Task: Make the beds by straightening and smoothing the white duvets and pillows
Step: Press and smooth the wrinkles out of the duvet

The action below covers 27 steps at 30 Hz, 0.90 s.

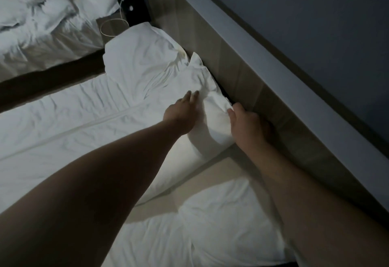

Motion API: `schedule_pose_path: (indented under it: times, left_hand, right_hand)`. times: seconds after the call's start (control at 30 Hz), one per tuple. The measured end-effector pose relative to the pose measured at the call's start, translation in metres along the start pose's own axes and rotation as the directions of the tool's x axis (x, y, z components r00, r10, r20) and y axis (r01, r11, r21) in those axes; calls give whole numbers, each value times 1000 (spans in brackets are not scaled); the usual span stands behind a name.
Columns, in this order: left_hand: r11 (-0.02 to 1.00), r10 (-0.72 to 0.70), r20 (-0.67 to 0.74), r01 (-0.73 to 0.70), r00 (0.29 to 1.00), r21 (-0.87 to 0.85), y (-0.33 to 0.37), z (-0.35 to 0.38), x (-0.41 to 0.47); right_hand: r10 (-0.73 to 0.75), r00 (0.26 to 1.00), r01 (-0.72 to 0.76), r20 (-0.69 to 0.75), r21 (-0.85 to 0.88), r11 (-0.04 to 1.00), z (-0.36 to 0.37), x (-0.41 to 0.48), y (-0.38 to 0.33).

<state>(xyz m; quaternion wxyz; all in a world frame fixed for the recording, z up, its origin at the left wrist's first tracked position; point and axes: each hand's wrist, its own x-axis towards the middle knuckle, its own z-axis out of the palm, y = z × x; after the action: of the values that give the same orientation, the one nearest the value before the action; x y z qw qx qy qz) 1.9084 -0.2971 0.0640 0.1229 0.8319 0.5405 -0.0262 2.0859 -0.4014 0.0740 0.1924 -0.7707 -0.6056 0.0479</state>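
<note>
Now both hands work the pillow (147, 62) against the headboard (231, 60).
Left hand (183, 115) lies flat, fingers straight; right hand (248, 127) grips its corner, thumb on top.

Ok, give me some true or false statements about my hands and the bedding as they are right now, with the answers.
1. The left hand lies with straight fingers on the pillow. True.
2. The right hand holds a phone. False: it grips the pillow's edge beside the headboard.
3. The far duvet is smoothed flat. False: it lies crumpled in heaps.
4. A second pillow lies nearer the camera, with neither hand on it. True.
5. A thin cable loop lies near the head of the gap between the two beds. True.
</note>
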Motion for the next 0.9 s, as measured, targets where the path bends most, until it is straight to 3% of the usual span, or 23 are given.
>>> schedule_pose_path:
  times: [0.13,0.23,0.3,0.33,0.4,0.47,0.6,0.8,0.9]
  left_hand:
    - [988,-100,5,100,995,-116,-30,21,-33]
    - [956,-223,1,219,975,-196,-66,55,-82]
    - [912,-333,-5,321,943,-255,-86,85,-122]
    - [890,-380,-11,362,925,-278,-93,102,-142]
    - [869,-425,-29,398,905,-294,-101,133,-174]
    - [884,-398,-42,370,916,-287,-104,164,-188]
    - [928,-288,-53,264,956,-263,-89,222,-169]
    - [914,-341,-88,308,936,-265,-60,279,-116]
    - [916,-329,-98,291,939,-276,-64,294,-115]
  right_hand:
    - [82,992,-52,95,-291,955,2,-9,-16]
    - [55,997,-70,-49,-391,918,16,-44,-26]
    - [-145,983,99,-110,-341,935,35,-68,-48]
    - [-275,960,248,-58,-287,925,49,-80,-63]
    - [-501,854,521,141,-209,828,82,-101,-95]
    - [-540,764,629,352,-225,744,122,-114,-112]
    - [-360,799,568,481,-407,715,188,-105,-81]
    - [-401,822,567,404,-515,643,204,-64,0]
    - [-357,877,481,323,-570,666,198,-55,19]
